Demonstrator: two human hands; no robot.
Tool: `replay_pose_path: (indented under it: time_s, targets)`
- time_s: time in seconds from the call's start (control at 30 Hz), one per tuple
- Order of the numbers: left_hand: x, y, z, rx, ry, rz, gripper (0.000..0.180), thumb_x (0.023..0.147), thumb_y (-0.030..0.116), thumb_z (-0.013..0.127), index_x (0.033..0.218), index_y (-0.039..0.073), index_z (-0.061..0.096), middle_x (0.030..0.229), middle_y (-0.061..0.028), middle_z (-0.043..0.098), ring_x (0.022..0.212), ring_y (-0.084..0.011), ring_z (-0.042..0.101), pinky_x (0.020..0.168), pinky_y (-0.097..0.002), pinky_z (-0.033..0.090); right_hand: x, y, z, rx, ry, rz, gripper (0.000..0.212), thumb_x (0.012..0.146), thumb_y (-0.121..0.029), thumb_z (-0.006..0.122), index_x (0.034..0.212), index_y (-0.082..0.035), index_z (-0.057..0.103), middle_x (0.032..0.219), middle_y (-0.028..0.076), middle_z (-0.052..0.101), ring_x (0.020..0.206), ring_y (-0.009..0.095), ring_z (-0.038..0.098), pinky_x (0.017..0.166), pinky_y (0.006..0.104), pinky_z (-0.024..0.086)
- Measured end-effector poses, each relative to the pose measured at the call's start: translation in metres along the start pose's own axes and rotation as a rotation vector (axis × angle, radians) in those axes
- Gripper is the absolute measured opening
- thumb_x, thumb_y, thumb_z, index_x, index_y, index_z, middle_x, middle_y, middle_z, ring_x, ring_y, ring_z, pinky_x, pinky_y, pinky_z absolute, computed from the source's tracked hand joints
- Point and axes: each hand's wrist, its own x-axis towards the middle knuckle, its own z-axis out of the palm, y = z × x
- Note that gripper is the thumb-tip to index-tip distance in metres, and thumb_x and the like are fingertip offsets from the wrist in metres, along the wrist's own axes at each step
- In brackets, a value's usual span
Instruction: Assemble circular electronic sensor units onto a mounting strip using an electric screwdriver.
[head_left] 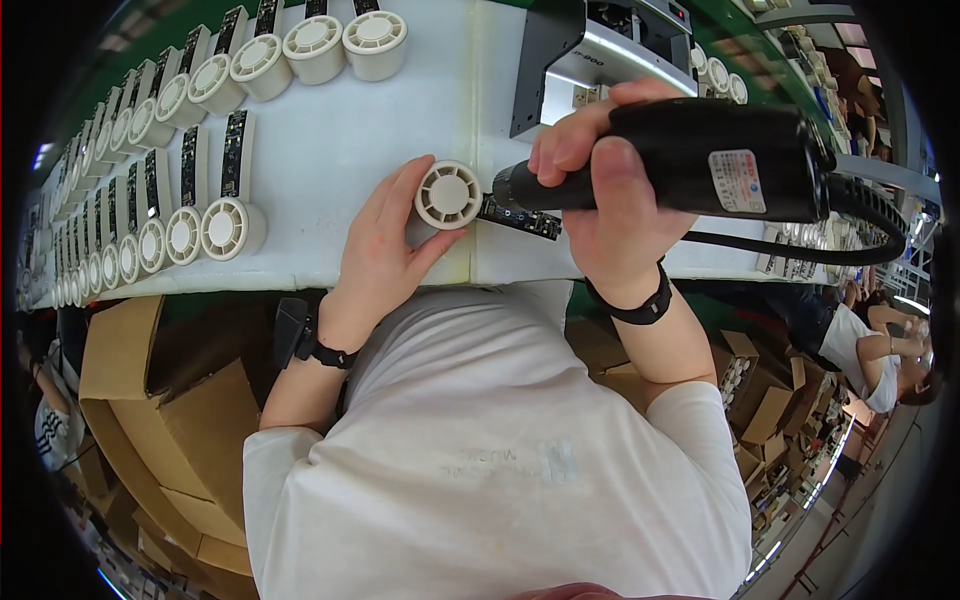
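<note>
My left hand (382, 245) grips a white round unit with a slotted vent face (448, 195), its thumb and fingers on either side of the rim. From that unit a narrow arm with a black circuit board (532, 219) extends to the right across the table. My right hand (622, 215) is wrapped round a thick black electric screwdriver (675, 150), held nearly level. The screwdriver's nose points left and reaches the joint between the round part and the board; whether its bit touches a screw is hidden. A black coiled cable (880, 225) leads from its rear end.
Similar white units (230, 228) stand in two curved rows on the left of the white table (330, 130). A grey machine (590, 75) sits beyond my right hand, with more units (718, 72) behind it. Open cardboard boxes (200, 450) lie below the table edge. Another person (865, 345) is at far right.
</note>
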Motion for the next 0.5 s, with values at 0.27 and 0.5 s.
replay_pose_path:
  time_s: [0.27, 0.5]
  targets:
    - [-0.001, 0.0, -0.002, 0.007, -0.017, -0.001, 0.063, 0.073, 0.014, 0.074, 0.126, 0.001, 0.044, 0.116, -0.0183, 0.056, 0.102, -0.0352, 0.057, 0.085, -0.0387, 0.048, -0.004, -0.003, -0.001, -0.158, -0.184, 0.042, 0.029, 0.086, -0.013, 0.059, 0.107, -0.002, 0.042, 0.07, 0.011, 0.055, 0.059, 0.018, 0.051, 0.06, 0.0356, 0.047]
    - [-0.002, -0.001, 0.0, 0.015, -0.013, -0.004, 0.064, 0.073, 0.014, 0.074, 0.127, 0.001, 0.043, 0.116, -0.0188, 0.055, 0.102, -0.0355, 0.057, 0.084, -0.039, 0.048, -0.003, 0.002, 0.005, -0.206, -0.15, 0.013, 0.024, 0.084, -0.012, 0.06, 0.097, 0.0, 0.043, 0.067, 0.01, 0.055, 0.055, 0.016, 0.051, 0.058, 0.0318, 0.047]
